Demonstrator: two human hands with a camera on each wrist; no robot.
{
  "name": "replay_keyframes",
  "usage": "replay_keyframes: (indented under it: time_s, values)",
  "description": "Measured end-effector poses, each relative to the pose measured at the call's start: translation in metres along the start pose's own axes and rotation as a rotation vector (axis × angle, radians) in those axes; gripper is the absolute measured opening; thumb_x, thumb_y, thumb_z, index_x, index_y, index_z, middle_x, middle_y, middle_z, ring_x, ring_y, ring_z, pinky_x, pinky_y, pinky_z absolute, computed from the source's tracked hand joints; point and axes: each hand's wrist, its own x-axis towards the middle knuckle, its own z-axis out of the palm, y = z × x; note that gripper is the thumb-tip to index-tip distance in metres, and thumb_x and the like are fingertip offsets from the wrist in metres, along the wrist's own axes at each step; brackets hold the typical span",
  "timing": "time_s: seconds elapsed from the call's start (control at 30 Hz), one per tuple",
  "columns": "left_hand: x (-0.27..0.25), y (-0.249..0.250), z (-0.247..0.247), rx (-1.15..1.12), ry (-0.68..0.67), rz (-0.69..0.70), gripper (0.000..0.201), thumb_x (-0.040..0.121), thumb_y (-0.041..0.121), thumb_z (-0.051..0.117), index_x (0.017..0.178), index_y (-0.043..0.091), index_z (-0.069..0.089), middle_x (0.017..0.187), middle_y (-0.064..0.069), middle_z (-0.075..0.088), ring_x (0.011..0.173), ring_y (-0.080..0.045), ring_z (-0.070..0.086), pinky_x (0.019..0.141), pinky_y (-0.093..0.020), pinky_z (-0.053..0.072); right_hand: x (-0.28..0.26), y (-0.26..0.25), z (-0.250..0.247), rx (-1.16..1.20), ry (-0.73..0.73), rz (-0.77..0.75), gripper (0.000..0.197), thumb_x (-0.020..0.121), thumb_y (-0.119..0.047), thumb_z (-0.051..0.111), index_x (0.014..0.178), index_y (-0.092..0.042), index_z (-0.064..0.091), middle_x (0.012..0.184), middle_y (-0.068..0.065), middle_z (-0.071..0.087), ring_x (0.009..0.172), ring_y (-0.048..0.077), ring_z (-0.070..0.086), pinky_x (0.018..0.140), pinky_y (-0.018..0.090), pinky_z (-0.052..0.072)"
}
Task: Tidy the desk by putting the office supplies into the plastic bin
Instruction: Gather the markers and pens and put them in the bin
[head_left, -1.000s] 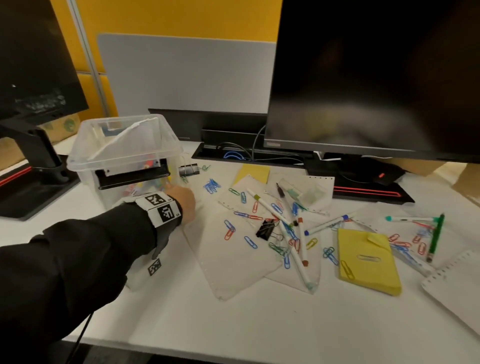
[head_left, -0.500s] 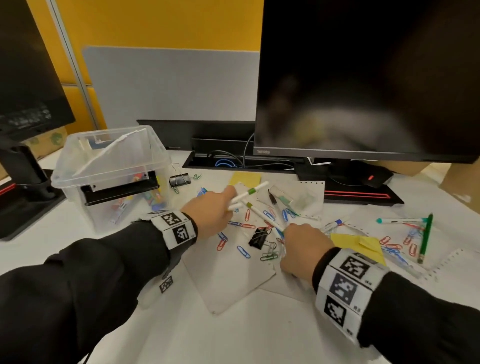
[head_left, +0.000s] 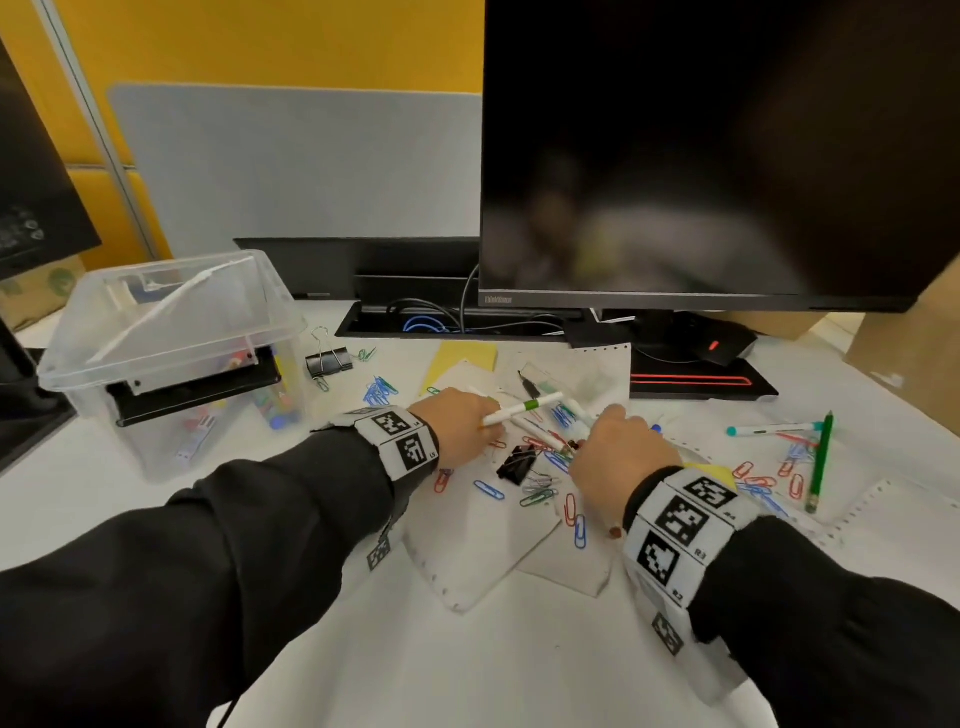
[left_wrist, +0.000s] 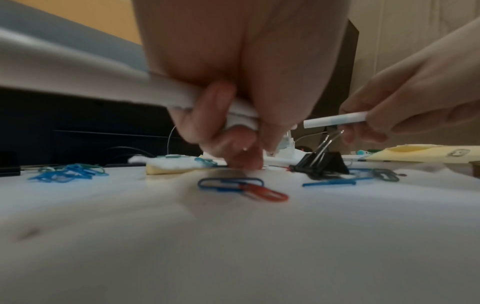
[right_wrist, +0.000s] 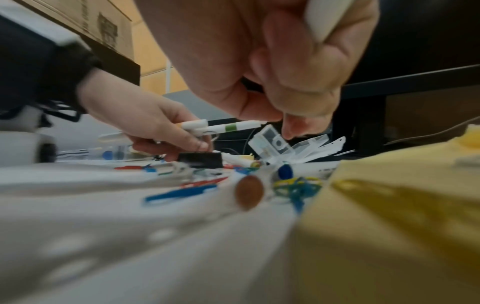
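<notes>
My left hand (head_left: 480, 423) hovers over the pile of supplies and grips two white markers, one with a green band (head_left: 524, 408). From the right wrist this same pair of markers (right_wrist: 226, 127) sticks out of its fist. The left fingertips (left_wrist: 246, 158) reach down to the paper. To its right, my right hand (head_left: 605, 423) pinches a white marker with a pale blue band (left_wrist: 335, 121). A black binder clip (head_left: 517, 462) lies between the hands. The clear plastic bin (head_left: 78, 364) stands at the left and holds several items.
Coloured paper clips (head_left: 488, 488) litter the paper sheets (head_left: 483, 561). A second binder clip (head_left: 327, 361) lies near the bin. A yellow pad (right_wrist: 389, 205), a green pencil (head_left: 820, 462) and a teal-capped marker (head_left: 774, 428) lie to the right. A large monitor (head_left: 717, 156) stands behind.
My left hand went from the bin to the pile and now holds a second marker with the green-banded one. My right hand came in and lifted a white marker.
</notes>
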Motion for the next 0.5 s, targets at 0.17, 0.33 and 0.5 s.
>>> replay_keyframes:
  time_s: [0.17, 0.33, 0.5]
  values:
    - [0.003, 0.003, -0.002, -0.099, 0.185, -0.001, 0.027, 0.098, 0.031, 0.035, 0.11, 0.015, 0.054, 0.088, -0.003, 0.054, 0.078, -0.018, 0.051, 0.067, -0.027, 0.04, 0.023, 0.011, -0.008, -0.024, 0.009, 0.063, 0.042, 0.09, -0.023, 0.05, 0.126, -0.005, 0.038, 0.123, 0.015, 0.05, 0.11, 0.027, 0.055, 0.082, 0.031, 0.044]
    - [0.012, 0.013, 0.0, -0.18, 0.093, 0.057, 0.033, 0.098, 0.029, 0.037, 0.13, 0.024, 0.045, 0.092, -0.004, 0.056, 0.077, -0.017, 0.049, 0.057, -0.022, 0.037, 0.034, 0.016, -0.006, -0.109, -0.083, 0.016, 0.03, 0.092, -0.026, 0.05, 0.114, -0.006, 0.053, 0.106, 0.01, 0.059, 0.097, 0.022, 0.058, 0.078, 0.026, 0.044]
    - [0.014, 0.02, 0.0, -0.127, -0.004, 0.048, 0.032, 0.098, 0.029, 0.038, 0.124, 0.018, 0.053, 0.117, -0.007, 0.061, 0.102, -0.023, 0.054, 0.081, -0.027, 0.036, 0.036, 0.016, -0.004, -0.12, -0.059, 0.013, 0.025, 0.091, -0.02, 0.051, 0.111, -0.005, 0.055, 0.099, 0.009, 0.058, 0.091, 0.021, 0.057, 0.084, 0.026, 0.047]
